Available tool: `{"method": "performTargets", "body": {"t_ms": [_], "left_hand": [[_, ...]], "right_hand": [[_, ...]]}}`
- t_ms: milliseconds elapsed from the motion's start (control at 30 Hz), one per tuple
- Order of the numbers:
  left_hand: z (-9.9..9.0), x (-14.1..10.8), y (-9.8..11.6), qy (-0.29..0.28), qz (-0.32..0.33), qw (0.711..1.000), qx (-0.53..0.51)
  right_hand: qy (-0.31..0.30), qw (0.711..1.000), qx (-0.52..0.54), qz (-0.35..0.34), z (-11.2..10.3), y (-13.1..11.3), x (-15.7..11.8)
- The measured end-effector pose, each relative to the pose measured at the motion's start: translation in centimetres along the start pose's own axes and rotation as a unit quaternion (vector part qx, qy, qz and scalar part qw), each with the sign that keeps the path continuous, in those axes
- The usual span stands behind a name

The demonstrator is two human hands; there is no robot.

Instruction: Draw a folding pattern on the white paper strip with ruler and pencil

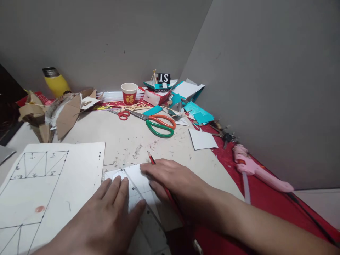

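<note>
My left hand (106, 212) lies with its fingers spread over a white card (145, 182) and a clear plastic strip with dark dots, which looks like a ruler (151, 220). Faint lines show on the card. A red and black pencil (152, 158) is in my right hand (176, 179), its sharpened tip pointing away from me, off the card. The fingertips of that hand touch the card's far right part. To the left, a large sheet (82, 177) bears a drawn frame of triangles with handwritten marks.
Large scissors (160, 125) and small red scissors (123, 115) lie beyond my hands. Behind are a red paper cup (129, 97), thin wooden sticks (138, 105), teal scraps (199, 112), cardboard pieces (69, 118) and a yellow bottle (56, 85). A pink glue gun (261, 173) rests at right.
</note>
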State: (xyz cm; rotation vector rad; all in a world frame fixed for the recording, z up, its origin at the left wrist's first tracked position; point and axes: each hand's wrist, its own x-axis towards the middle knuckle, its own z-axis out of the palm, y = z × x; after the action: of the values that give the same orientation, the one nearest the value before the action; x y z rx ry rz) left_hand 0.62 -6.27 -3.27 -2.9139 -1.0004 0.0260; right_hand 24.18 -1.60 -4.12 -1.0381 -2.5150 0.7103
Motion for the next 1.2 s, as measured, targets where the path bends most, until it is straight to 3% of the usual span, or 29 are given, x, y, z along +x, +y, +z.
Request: {"method": "performTargets", "body": {"t_ms": [33,67,167,267,367,467,533,700,800,933,1067,1200], "left_hand": [[0.6,0.0,-0.1,-0.008,0.002,1.000,-0.024],[1.3,-0.1,-0.1,0.020,-0.029,0.999,-0.038],[2.1,0.3,0.1,-0.023,-0.051,0.995,-0.087],[0.6,1.2,0.3,-0.088,-0.062,0.989,-0.100],[-1.8,2.0,0.3,-0.155,-0.078,0.979,-0.109],[-2.9,2.0,0.1,-0.106,-0.079,0.981,-0.142],[-2.8,1.6,0.0,-0.079,-0.074,0.983,-0.148],[-2.4,0.8,-0.4,-0.036,-0.021,0.994,-0.097],[-2.0,0.3,-0.6,0.031,-0.003,0.996,-0.085],[-1.2,-0.3,-0.8,0.074,0.007,0.994,-0.074],[-0.8,-0.4,-1.0,0.067,0.018,0.995,-0.069],[-1.2,0.1,-1.0,0.024,-0.004,0.995,-0.093]], "right_hand": [[0.032,0.999,0.044,0.003,-0.1,-0.1,0.0],[0.056,0.993,0.097,0.022,-0.3,-0.3,0.0],[0.091,0.950,0.273,0.122,-1.7,-1.8,0.0],[0.099,0.908,0.366,0.177,-3.2,-3.5,0.0],[0.124,0.883,0.397,0.217,-3.2,-4.4,0.5],[0.141,0.858,0.434,0.236,-1.3,-4.4,1.6],[0.136,0.844,0.459,0.242,0.3,-4.0,2.6],[0.190,0.805,0.493,0.268,3.1,-2.3,4.5],[0.190,0.800,0.501,0.270,3.5,-1.7,4.6],[0.181,0.812,0.482,0.276,3.6,-1.9,4.4],[0.184,0.819,0.464,0.284,3.9,-2.0,4.5],[0.178,0.829,0.449,0.281,4.0,-2.1,4.4]]}}
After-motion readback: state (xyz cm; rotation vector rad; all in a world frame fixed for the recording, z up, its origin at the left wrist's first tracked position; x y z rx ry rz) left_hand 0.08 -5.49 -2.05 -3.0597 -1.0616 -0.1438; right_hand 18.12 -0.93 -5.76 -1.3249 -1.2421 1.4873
